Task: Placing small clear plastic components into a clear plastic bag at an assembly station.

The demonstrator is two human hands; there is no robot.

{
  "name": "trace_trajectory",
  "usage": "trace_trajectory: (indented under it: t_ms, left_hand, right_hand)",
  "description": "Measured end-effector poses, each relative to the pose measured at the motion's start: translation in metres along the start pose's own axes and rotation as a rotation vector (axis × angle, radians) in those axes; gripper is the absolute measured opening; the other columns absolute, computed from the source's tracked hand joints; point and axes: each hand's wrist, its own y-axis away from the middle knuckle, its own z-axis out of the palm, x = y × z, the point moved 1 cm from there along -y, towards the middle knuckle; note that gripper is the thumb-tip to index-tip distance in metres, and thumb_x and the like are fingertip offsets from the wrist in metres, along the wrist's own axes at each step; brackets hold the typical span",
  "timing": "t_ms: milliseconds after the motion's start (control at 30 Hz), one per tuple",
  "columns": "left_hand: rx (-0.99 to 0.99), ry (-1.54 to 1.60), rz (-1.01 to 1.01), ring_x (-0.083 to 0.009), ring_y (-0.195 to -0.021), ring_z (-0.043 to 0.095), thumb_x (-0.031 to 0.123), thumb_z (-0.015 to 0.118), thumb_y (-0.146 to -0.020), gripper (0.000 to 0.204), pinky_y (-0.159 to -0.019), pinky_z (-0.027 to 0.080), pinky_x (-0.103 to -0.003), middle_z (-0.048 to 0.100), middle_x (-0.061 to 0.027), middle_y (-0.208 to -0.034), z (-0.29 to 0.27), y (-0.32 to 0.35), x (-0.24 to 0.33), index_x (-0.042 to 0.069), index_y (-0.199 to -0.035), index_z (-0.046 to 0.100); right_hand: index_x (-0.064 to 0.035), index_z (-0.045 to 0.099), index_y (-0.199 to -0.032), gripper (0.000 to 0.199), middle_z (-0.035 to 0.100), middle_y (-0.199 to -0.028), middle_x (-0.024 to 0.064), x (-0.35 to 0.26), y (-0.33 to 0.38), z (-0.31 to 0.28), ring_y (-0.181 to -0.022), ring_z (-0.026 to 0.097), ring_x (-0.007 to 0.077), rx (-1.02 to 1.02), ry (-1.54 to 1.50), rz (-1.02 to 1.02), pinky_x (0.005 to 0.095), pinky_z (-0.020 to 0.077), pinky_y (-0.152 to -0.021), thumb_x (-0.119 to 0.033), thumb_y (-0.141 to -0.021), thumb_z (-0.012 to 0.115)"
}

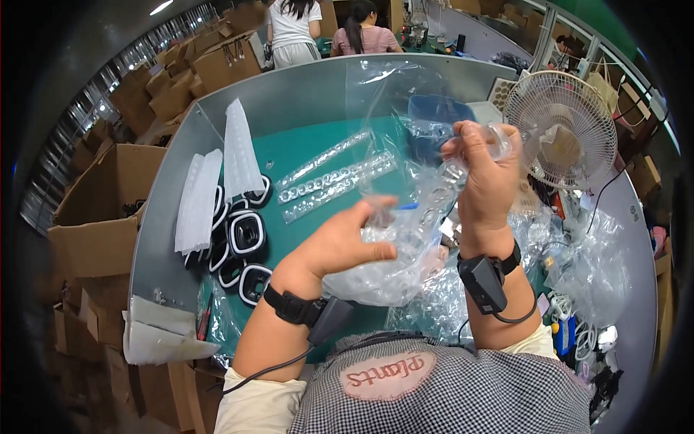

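Above the green tabletop [289, 139], in the head view, the right hand [488, 173] is raised, its fingers closed on clear plastic [499, 142]. Lower and nearer the middle, the left hand [336, 242] has thumb and fingers spread apart, just beside a clear plastic bag [387, 278]; whether it touches the film, I cannot tell. Beyond it lie clear strips [336, 172] with round bumps. Farther left, white strips [199, 206] rest near black-and-white rounded frames [247, 233]. Beyond the right hand stands a fan [560, 123].
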Motion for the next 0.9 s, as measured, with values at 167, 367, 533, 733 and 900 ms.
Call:
trace_trajectory:
  t_ms: [167,367,533,733,900]
  left_hand:
    - [0.132,-0.454,-0.344,-0.0346,-0.116,0.056,0.039,0.085,-0.066,0.086,-0.098,0.044,-0.04,0.059,-0.0214,-0.119,0.001,0.047,-0.053,0.006,-0.136,0.048]
    - [0.588,-0.987,-0.369,-0.0303,-0.083,0.062,0.035,0.074,-0.079,0.042,-0.078,0.05,-0.042,0.064,-0.0145,-0.087,0.005,0.09,-0.113,0.003,-0.106,0.066]
    - [0.288,0.068,-0.71,-0.0162,-0.052,0.056,0.031,0.06,-0.093,0.027,-0.049,0.046,-0.03,0.058,-0.0049,-0.064,0.006,0.07,-0.092,0.005,-0.09,0.063]
    - [0.825,0.295,-0.518,-0.0075,-0.042,0.042,0.034,0.057,-0.097,0.03,-0.038,0.034,-0.023,0.047,0.004,-0.058,-0.031,0.06,-0.086,0.009,-0.081,0.06]
    - [1.025,0.42,-0.625,-0.0068,-0.041,0.037,0.037,0.052,-0.098,0.032,-0.037,0.031,-0.023,0.045,0.0045,-0.058,-0.067,0.102,-0.129,0.012,-0.077,0.053]
  right_hand:
    - [-0.0045,0.046,-0.101,0.019,0.069,-0.091,0.012,-0.01,-0.002,-0.008,-0.072,0.066,0.0172,-0.022,0.067,-0.134,0.0297,0.054,-0.067,-0.007,-0.093,0.063]
    - [-0.0041,0.046,-0.102,0.02,0.068,-0.092,0.0125,-0.007,-0.002,-0.007,-0.073,0.067,0.0176,-0.015,0.079,-0.122,0.0293,0.0539,-0.068,-0.008,-0.093,0.063]
    - [-0.0034,0.048,-0.101,0.02,0.068,-0.091,0.0116,-0.011,-0.006,0.0,-0.073,0.067,0.0174,-0.017,0.086,-0.158,0.0289,0.0539,-0.069,-0.008,-0.092,0.065]
    - [-0.0034,0.049,-0.1,0.02,0.068,-0.086,0.009,-0.022,-0.01,0.005,-0.073,0.067,0.0154,-0.042,0.118,-0.222,0.0273,0.0533,-0.068,-0.008,-0.091,0.067]
    - [-0.0049,0.047,-0.099,0.023,0.065,-0.085,0.0064,0.002,0.004,0.023,-0.072,0.064,0.0124,-0.103,0.071,-0.13,0.025,0.052,-0.068,-0.006,-0.089,0.069]
